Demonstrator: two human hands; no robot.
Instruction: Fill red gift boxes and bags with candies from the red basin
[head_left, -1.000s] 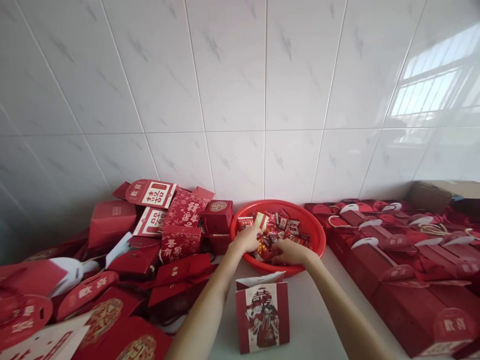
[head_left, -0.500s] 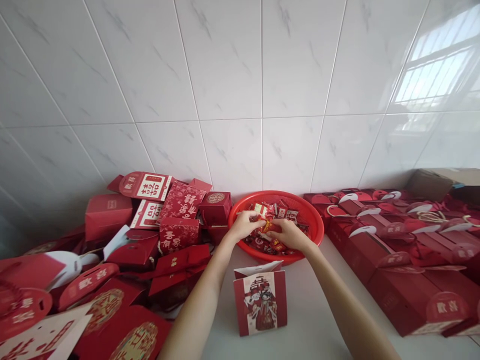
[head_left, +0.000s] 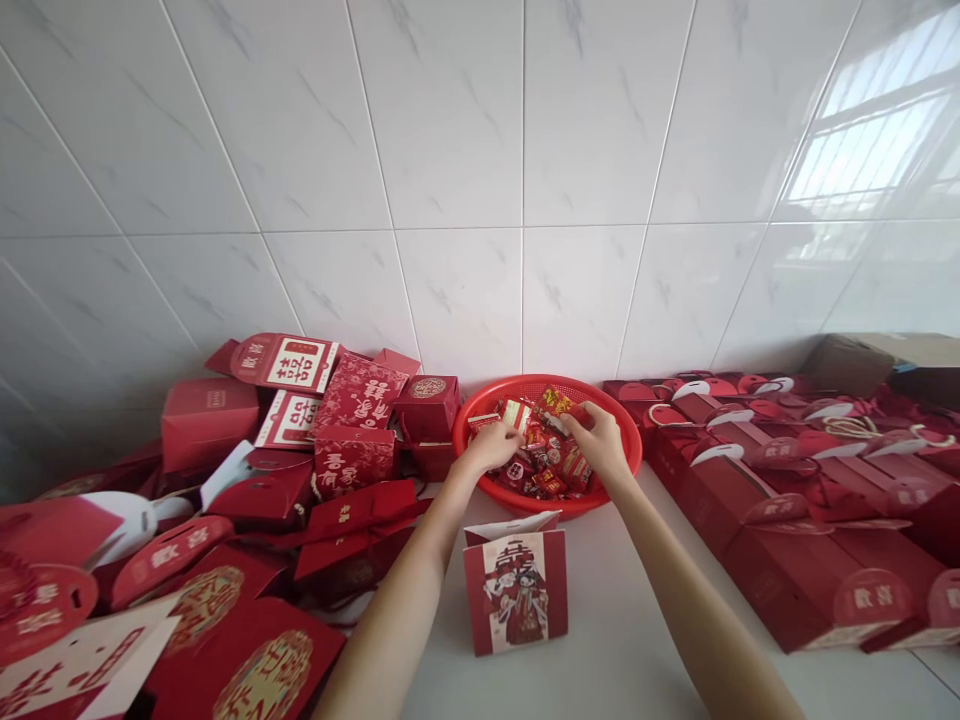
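Observation:
Both my hands are inside the red plastic basket (head_left: 628, 405), among small wrapped candies (head_left: 551, 484) in red and gold. My left hand (head_left: 493, 446) is at the basket's left side, its fingers curled together over the candies; what they hold, if anything, is hidden. At the right side, my right hand (head_left: 600, 440) pinches a red wrapped candy (head_left: 580, 412) between thumb and fingers. In front of the basket, between my forearms, a red gift box (head_left: 517, 590) with a printed couple stands upright, its top flaps up.
On the left lies a heap of red gift boxes (head_left: 356, 395), some tilted. Rows of closed red boxes (head_left: 810, 570) stand on the right, with a brown cardboard carton (head_left: 862, 355) behind them. A white tiled wall (head_left: 457, 290) rises behind the basket.
My hands were close together over the basket's middle around a gold-and-red candy. They have moved apart, the left slightly down, the right toward the right, uncovering more candies.

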